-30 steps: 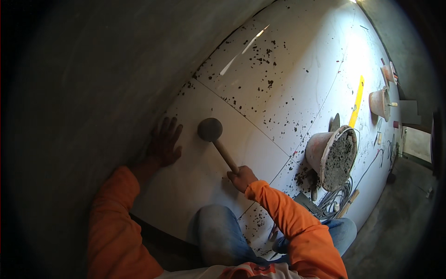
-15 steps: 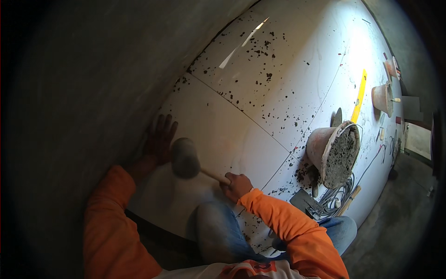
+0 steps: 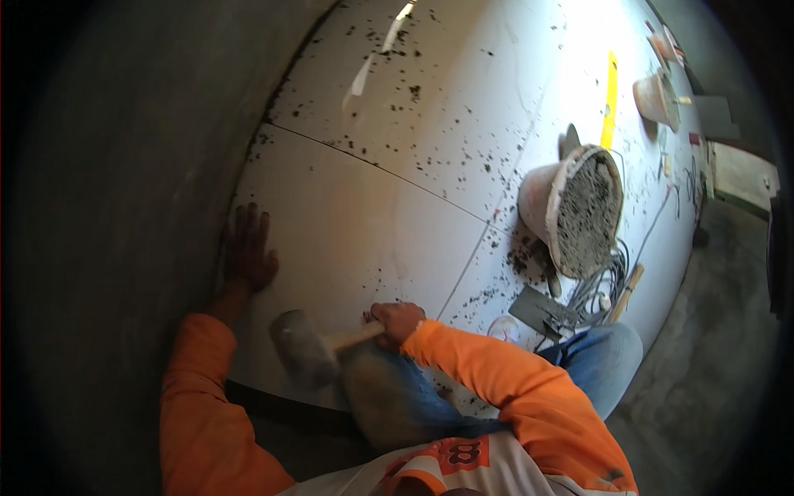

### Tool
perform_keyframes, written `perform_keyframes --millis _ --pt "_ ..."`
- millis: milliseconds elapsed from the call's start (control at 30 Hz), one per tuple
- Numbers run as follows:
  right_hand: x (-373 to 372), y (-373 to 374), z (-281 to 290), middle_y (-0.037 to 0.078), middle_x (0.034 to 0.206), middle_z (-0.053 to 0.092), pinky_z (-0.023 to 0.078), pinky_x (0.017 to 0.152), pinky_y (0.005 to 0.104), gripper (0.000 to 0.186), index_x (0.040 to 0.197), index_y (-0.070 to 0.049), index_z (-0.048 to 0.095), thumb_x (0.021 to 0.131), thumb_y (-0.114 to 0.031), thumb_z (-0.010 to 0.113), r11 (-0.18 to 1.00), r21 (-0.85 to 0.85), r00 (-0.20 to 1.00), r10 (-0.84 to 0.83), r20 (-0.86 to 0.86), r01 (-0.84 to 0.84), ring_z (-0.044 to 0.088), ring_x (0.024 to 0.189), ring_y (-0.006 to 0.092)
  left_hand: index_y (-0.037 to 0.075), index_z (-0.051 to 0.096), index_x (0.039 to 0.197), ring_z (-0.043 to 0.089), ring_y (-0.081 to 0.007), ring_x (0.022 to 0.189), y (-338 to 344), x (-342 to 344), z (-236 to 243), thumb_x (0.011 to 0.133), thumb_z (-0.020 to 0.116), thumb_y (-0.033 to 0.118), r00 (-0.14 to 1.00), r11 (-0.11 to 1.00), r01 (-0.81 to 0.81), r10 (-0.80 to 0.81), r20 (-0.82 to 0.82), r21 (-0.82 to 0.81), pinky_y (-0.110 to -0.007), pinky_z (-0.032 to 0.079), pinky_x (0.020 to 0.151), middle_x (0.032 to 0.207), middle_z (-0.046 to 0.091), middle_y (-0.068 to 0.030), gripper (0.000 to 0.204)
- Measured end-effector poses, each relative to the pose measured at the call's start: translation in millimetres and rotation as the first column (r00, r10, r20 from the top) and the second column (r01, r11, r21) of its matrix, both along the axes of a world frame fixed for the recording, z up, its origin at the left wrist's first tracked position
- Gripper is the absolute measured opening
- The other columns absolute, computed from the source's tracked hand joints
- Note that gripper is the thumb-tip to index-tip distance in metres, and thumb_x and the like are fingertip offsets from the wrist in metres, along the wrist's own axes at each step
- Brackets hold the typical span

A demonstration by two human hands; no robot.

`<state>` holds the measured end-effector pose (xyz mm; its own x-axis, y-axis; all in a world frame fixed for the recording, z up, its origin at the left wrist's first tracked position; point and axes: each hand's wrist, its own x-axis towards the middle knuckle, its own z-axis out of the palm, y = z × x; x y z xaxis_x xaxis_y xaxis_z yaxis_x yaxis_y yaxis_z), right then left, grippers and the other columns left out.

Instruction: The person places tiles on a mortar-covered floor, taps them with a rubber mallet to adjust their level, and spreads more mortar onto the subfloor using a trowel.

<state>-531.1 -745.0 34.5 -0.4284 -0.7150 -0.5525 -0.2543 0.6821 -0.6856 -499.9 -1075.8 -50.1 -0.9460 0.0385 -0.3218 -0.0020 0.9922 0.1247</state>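
Observation:
My right hand (image 3: 398, 323) is closed round the wooden handle of a mallet (image 3: 304, 349). The mallet's thick dark head is over the near part of a large pale floor tile (image 3: 331, 223), close to my bent left knee; whether it touches the tile I cannot tell. Flat on the same tile, beside the wall, lies my left hand (image 3: 250, 252) with its fingers spread and nothing in it. Dark crumbs of mortar are scattered over the tile joints and the farther tile (image 3: 447, 91).
A bucket of grey mortar (image 3: 589, 217) stands to the right, with a flat trowel (image 3: 542, 311) and coiled cable (image 3: 597, 293) near it. Beyond are a yellow spirit level (image 3: 610, 99) and another bucket (image 3: 656, 99). A bare wall (image 3: 157, 165) runs along the left.
The mallet has come nearer to me and turned, its head now lower in view. The view has shifted, so tiles and bucket appear farther left. My left hand stays flat on the tile.

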Motion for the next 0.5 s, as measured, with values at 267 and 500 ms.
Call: perform_keyframes --millis 267,500 --pt "6 1 -6 0.017 0.083 0.065 0.051 0.073 0.0458 0.031 0.102 -0.005 0.056 0.081 -0.027 0.059 0.958 0.282 0.993 0.011 0.116 -0.043 0.065 0.08 0.0362 0.008 0.019 0.146 0.015 -0.0397 0.14 40 34 -33 0.092 0.033 0.03 0.889 0.944 -0.324 0.281 -0.363 -0.065 -0.061 0.008 0.11 0.152 0.017 -0.0172 0.061" --pt "3 9 -10 0.018 0.079 0.065 0.051 0.07 0.0476 0.031 0.101 -0.006 0.056 0.077 -0.024 0.06 0.961 0.274 0.997 -0.051 0.054 0.035 0.063 0.074 0.0391 0.008 0.022 0.146 0.016 -0.038 0.14 43 25 -24 0.091 0.033 0.031 0.906 0.934 -0.328 0.269 -0.328 -0.14 -0.061 0.01 0.11 0.152 0.019 -0.0171 0.061"
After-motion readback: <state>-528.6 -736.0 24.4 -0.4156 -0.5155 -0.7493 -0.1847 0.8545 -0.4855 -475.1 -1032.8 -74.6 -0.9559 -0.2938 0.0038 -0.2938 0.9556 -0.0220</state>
